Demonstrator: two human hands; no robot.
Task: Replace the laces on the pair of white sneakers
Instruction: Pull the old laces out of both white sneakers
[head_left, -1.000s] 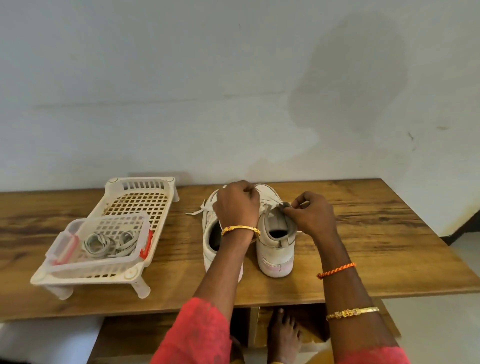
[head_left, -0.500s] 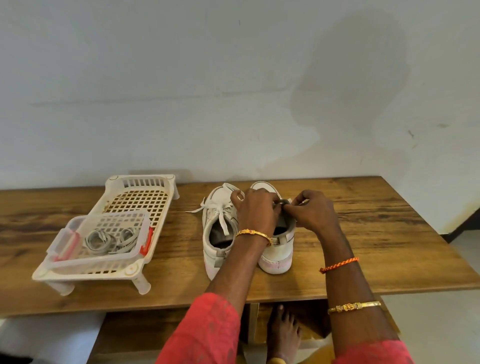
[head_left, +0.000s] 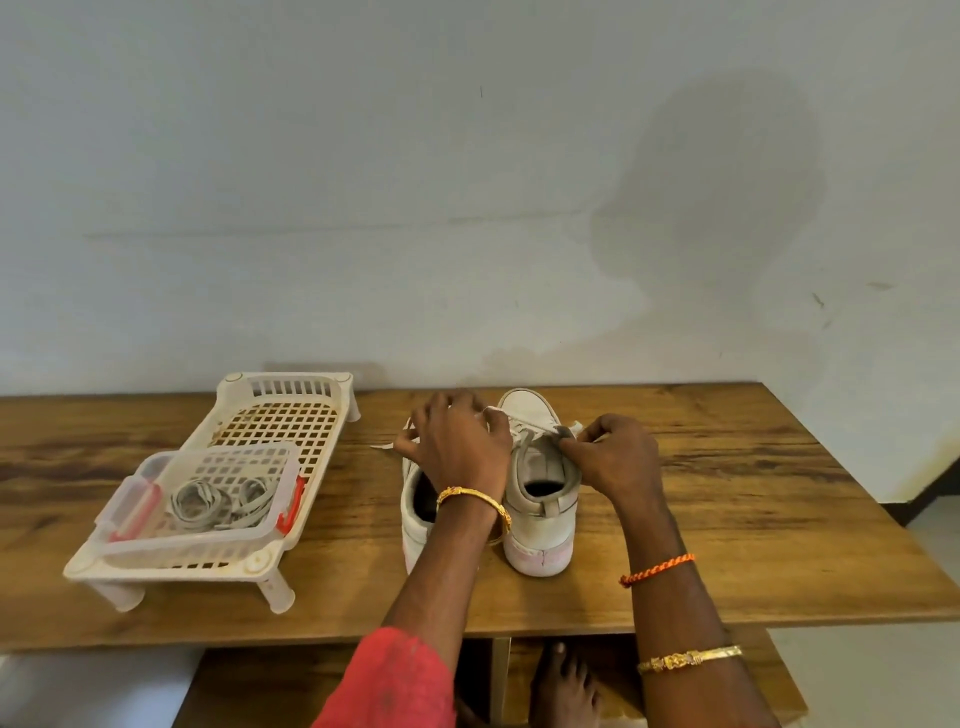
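Two white sneakers stand side by side on the wooden table (head_left: 727, 493), heels toward me. The right sneaker (head_left: 540, 514) is in plain sight with its white lace (head_left: 524, 421) loosened across the top. My left forearm hides most of the left sneaker (head_left: 415, 519). My left hand (head_left: 457, 441) hovers above the left sneaker, and its fingertips pinch a strand of the white lace that runs over from the right sneaker. My right hand (head_left: 608, 457) pinches the top of the right sneaker's tongue. Grey laces (head_left: 208, 501) lie coiled in a clear plastic box.
The clear box (head_left: 130, 499) with red clips sits on a white slatted plastic rack (head_left: 291, 410) at the left of the table. A wall runs close behind the table. My bare foot (head_left: 566, 686) shows under the table's front edge.
My left hand has moved left and away from the right sneaker's tongue, drawing the white lace strand out with it. My right hand stays at the tongue.
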